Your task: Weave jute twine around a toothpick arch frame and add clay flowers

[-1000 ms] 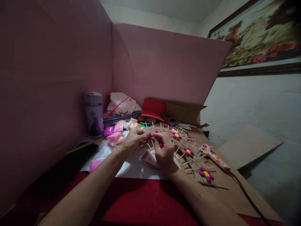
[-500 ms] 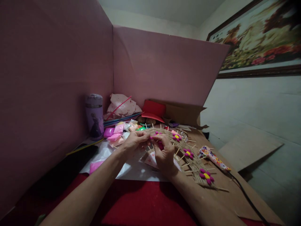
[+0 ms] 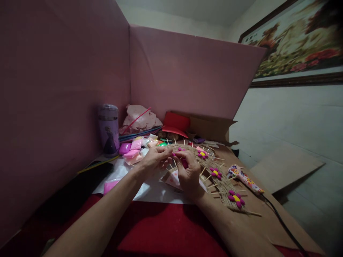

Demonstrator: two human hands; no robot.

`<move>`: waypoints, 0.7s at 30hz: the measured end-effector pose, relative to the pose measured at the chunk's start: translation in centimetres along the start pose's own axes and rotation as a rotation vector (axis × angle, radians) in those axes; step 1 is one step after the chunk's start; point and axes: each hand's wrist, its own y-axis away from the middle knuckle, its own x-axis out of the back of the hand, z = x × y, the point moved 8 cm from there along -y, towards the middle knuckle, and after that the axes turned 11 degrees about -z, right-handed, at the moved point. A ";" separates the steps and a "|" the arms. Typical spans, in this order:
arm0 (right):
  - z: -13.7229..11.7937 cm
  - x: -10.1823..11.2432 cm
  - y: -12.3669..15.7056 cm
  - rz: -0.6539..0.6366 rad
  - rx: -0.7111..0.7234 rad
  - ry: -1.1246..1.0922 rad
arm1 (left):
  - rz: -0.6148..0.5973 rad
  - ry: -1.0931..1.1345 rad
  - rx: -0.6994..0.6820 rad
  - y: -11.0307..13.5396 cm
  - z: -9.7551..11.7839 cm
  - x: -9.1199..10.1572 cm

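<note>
Left of center: soft-looking colored packets [image 3: 131, 154], near the left hand [image 3: 155, 159], probably for easy reach. Center: left fingers closed on a small magenta bit [image 3: 173, 154], right hand [image 3: 189, 173] pinching it too, likely for fine control. Right palm also cups a magenta lump [image 3: 184, 163], presumably keeping it handy. Right of center: twine weave [image 3: 226, 192], magenta-yellow flowers [image 3: 215, 173] face up.

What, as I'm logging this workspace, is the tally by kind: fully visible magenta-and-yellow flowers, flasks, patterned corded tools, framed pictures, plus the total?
Fully visible flowers: 3
Flasks: 1
Patterned corded tools: 1
Framed pictures: 1
Total: 6
</note>
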 end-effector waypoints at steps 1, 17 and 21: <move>0.1 0.0 0.0 -0.001 -0.006 -0.001 | -0.006 0.001 -0.007 0.0 0.1 -0.1; 0.3 -0.1 0.1 -0.006 -0.004 0.025 | 0.042 0.008 -0.010 0.0 0.3 0.1; 0.7 0.0 0.1 0.008 -0.041 0.015 | 0.058 -0.018 -0.027 0.1 0.8 0.0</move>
